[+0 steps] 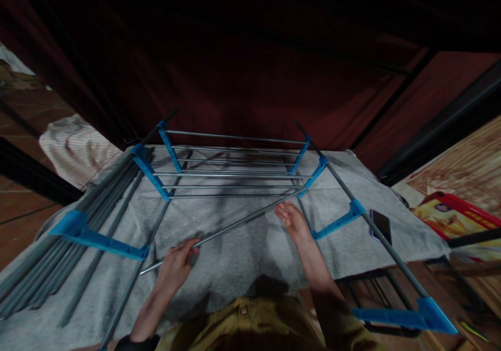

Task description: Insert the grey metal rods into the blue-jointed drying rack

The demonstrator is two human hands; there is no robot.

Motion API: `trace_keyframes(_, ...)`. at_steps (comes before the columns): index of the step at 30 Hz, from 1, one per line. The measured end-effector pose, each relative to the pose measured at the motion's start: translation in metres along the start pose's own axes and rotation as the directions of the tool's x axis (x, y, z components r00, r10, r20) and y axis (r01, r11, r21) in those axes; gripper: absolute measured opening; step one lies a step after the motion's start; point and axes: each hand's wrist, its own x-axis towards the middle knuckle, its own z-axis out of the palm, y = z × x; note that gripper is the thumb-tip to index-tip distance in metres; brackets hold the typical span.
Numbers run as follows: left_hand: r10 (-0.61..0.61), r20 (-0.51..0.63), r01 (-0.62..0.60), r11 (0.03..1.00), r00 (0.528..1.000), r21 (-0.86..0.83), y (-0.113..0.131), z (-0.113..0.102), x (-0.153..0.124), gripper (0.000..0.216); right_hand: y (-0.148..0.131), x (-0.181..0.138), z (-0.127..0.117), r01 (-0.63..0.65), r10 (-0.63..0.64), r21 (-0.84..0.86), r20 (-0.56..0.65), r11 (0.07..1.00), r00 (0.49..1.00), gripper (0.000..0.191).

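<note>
A thin metal tube (235, 222) runs slantwise across the grey cloth, its near end low on the left. My left hand (180, 257) is closed around it close to that end. Near its far end my right hand (289, 216) has its fingers stretched out just under the tube; whether they touch it I cannot tell. Behind stands a rack frame of grey poles (340, 179) and blue plastic brackets (151, 172), with several thin crossbars (235, 174) fitted between the farther brackets. Nearer blue brackets stand at the left (102, 240) and right (338, 222) of my hands.
Several loose grey tubes (97, 210) lie bundled at the left on the grey cloth (242, 257). A phone (380, 226) lies beside the right pole. A red and yellow box (457, 213) stands at the far right. Dark red fabric (235, 90) hangs behind the rack.
</note>
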Motion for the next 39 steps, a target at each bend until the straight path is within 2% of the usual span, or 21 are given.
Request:
trace_keyframes(7, 0.024, 0.014, -0.023, 0.998, 1.0, -0.053, 0.002, 0.002, 0.002, 0.036, 0.002, 0.0, -0.008, 0.038, -0.039, -0.03, -0.034, 0.999, 0.999, 0.02)
trace_keyframes(16, 0.053, -0.015, -0.054, 0.996, 0.998, -0.076, 0.022, -0.002, 0.007, 0.028, 0.01, 0.004, -0.027, 0.022, -0.022, -0.006, -0.089, 1.0, 0.996, 0.018)
trace_keyframes(21, 0.049, -0.008, -0.048, 0.998, 0.999, 0.05, 0.034, 0.0, 0.011, 0.025, 0.019, 0.008, -0.045, -0.017, 0.022, 0.044, -0.123, 0.999, 0.992, 0.016)
trace_keyframes(27, 0.054, 0.039, -0.062, 0.973, 0.998, 0.223, 0.045, 0.003, 0.015, 0.027, 0.031, 0.012, -0.061, -0.041, 0.038, -0.009, -0.178, 0.999, 0.983, 0.013)
trace_keyframes(34, 0.138, 0.033, -0.141, 0.935, 0.99, 0.326, 0.043, 0.003, 0.017, 0.028, 0.039, 0.015, -0.067, -0.034, 0.015, -0.096, -0.197, 0.995, 0.98, 0.007)
trace_keyframes(39, 0.178, 0.038, -0.177, 0.886, 0.983, 0.429, 0.042, -0.002, 0.018, 0.034, 0.045, 0.013, -0.071, -0.037, 0.02, -0.089, -0.192, 0.995, 0.981, 0.007)
